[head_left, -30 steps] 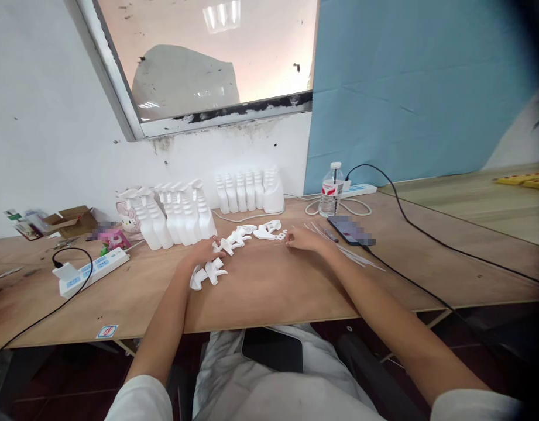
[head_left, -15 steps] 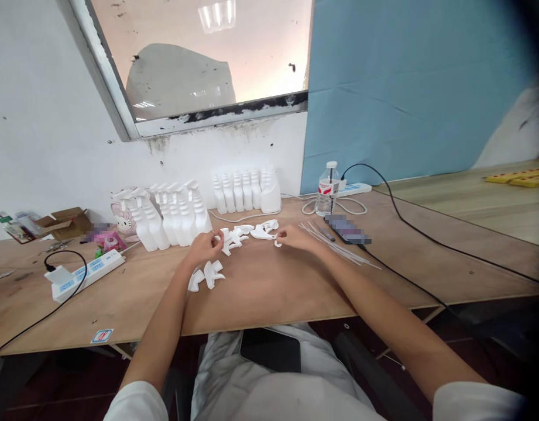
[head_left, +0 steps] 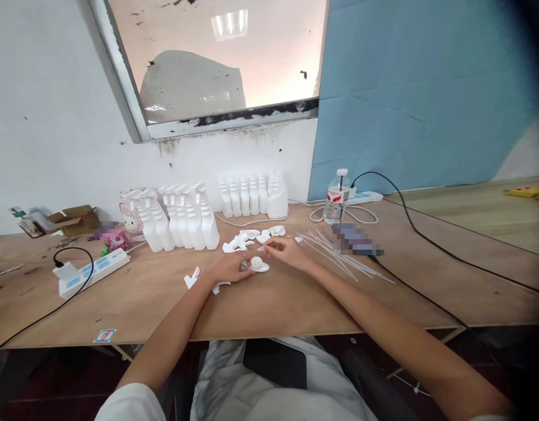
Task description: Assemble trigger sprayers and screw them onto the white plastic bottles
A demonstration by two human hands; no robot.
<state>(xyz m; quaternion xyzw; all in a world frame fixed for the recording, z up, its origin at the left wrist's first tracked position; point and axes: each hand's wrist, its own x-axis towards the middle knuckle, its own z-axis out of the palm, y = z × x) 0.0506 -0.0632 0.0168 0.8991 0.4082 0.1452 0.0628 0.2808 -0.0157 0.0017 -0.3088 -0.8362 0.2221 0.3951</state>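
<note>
My left hand (head_left: 232, 266) is closed on a white spray head (head_left: 257, 265) that lies low over the table. Just to its right, my right hand (head_left: 283, 250) is pinched at a small white part (head_left: 261, 249), close above the spray head. Behind both hands lie more white trigger pieces (head_left: 239, 241) and another white nozzle piece (head_left: 271, 233). Two white shrouds lie beside my left forearm, one of them (head_left: 191, 278) to its left and the other (head_left: 220, 286) partly hidden. Thin white tubes (head_left: 339, 255) are spread to the right of my right hand.
White bottles with spray heads (head_left: 181, 225) stand back left, and bottles without heads (head_left: 251, 199) by the wall. On the right are a water bottle (head_left: 336, 199), a phone (head_left: 357, 238) and a black cable. A power strip (head_left: 96, 272) and small box (head_left: 76, 222) sit at left.
My left hand has moved right and nearer the table's front, now with a spray head. My right hand has shifted slightly left, closer to it. The view has shifted a little.
</note>
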